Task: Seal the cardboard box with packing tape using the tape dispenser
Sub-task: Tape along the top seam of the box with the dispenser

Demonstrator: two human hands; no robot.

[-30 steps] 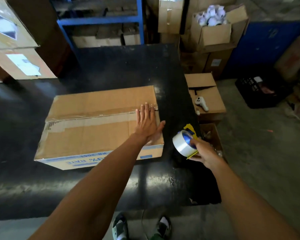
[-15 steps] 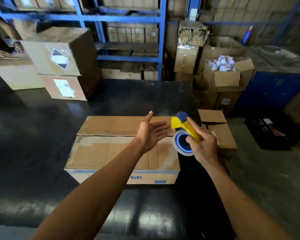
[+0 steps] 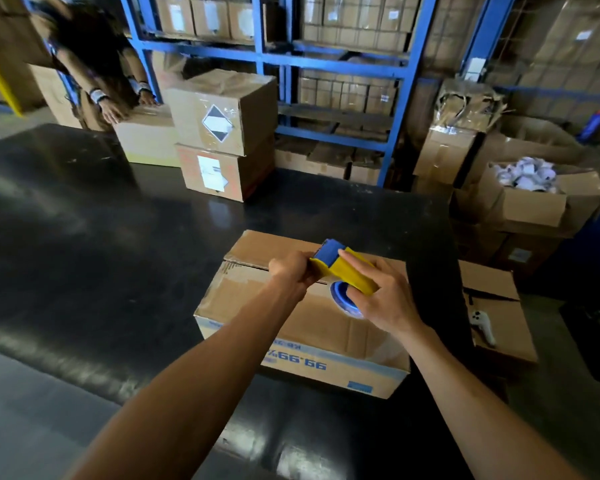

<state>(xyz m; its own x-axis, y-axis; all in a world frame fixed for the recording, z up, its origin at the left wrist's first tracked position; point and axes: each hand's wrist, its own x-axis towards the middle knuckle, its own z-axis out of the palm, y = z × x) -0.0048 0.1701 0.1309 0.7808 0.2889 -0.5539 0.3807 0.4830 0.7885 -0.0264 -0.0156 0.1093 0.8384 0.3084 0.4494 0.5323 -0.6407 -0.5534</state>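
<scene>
A closed cardboard box (image 3: 278,327) with blue print on its side lies on the black table (image 3: 84,258), its top flaps meeting along a middle seam. Above the box's top I hold a yellow and blue tape dispenser (image 3: 343,268) with a blue-cored roll of clear tape under it. My right hand (image 3: 385,299) grips the dispenser's body and roll from the right. My left hand (image 3: 291,271) is closed on the dispenser's front end, fingers pinched at its blue tip. Whether a tape end is between the fingers is hidden.
Two stacked cardboard boxes (image 3: 226,133) and a third box (image 3: 146,140) stand at the table's far side, where another person (image 3: 94,64) leans on it. Blue shelving (image 3: 326,64) is behind. Right of the table are an open box of white rolls (image 3: 527,188) and a low box with a white scanner (image 3: 482,323).
My left hand left the box top, rose and closed on the dispenser's front. My right hand brought the dispenser from the table's right side over the box. The view tilted up.
</scene>
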